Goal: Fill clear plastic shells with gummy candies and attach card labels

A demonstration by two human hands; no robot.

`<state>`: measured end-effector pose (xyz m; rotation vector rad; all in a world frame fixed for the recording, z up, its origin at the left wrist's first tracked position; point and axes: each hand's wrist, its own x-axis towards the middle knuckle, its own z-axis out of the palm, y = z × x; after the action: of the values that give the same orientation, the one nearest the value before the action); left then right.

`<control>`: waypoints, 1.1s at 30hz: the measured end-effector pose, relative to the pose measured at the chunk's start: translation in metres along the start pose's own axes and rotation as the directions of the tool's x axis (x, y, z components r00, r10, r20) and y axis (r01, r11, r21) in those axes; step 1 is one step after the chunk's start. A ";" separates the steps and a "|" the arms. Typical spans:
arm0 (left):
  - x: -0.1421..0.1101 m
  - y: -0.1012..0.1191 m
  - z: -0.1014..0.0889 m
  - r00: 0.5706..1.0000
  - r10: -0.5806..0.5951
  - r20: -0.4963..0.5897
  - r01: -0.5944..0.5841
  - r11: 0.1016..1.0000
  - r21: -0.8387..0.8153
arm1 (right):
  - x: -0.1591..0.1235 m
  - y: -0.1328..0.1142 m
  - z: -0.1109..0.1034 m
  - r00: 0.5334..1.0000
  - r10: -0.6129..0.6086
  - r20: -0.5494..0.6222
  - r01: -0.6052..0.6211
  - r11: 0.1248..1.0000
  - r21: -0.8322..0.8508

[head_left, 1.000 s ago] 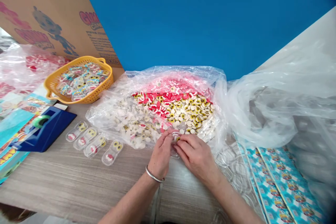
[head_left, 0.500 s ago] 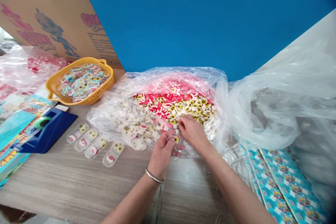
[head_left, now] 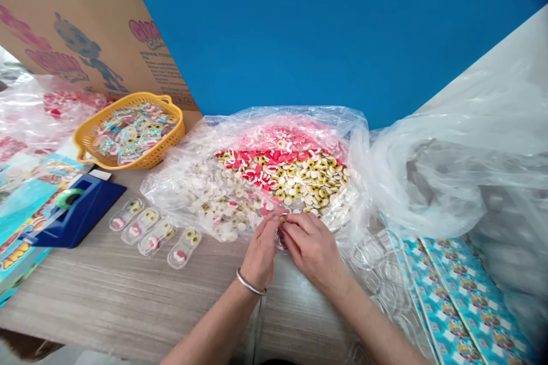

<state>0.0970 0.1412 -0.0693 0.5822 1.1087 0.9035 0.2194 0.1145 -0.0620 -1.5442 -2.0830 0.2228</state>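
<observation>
My left hand (head_left: 260,251) and my right hand (head_left: 311,248) meet at the near edge of an open plastic bag of candies (head_left: 282,174), red-and-white and yellow-eyed ones. Both hands are closed around a small clear blister case (head_left: 280,238), mostly hidden between the fingers. A silver bangle sits on my left wrist. Several filled clear cases (head_left: 156,232) lie in a row on the wooden table (head_left: 120,302), left of my hands.
A yellow basket (head_left: 131,131) of packed items stands at the back left beside a cardboard box (head_left: 85,28). A blue tape dispenser (head_left: 71,211) sits at the left. Empty clear cases (head_left: 377,265) and printed blue cards (head_left: 462,302) lie at the right under crumpled plastic (head_left: 462,159).
My right hand reached into the candy bag half a second ago and has come back to the case held by my left hand. Both hands are together again.
</observation>
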 end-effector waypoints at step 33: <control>0.022 0.004 0.002 0.999 -0.004 0.032 0.010 0.984 -0.177 | 0.119 0.041 0.022 0.973 0.215 0.090 -0.193 0.959 -0.206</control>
<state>0.1015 0.1624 -0.0766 0.4441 0.9898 0.9727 0.2187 0.2420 -0.0609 -1.9085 -2.0807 0.1867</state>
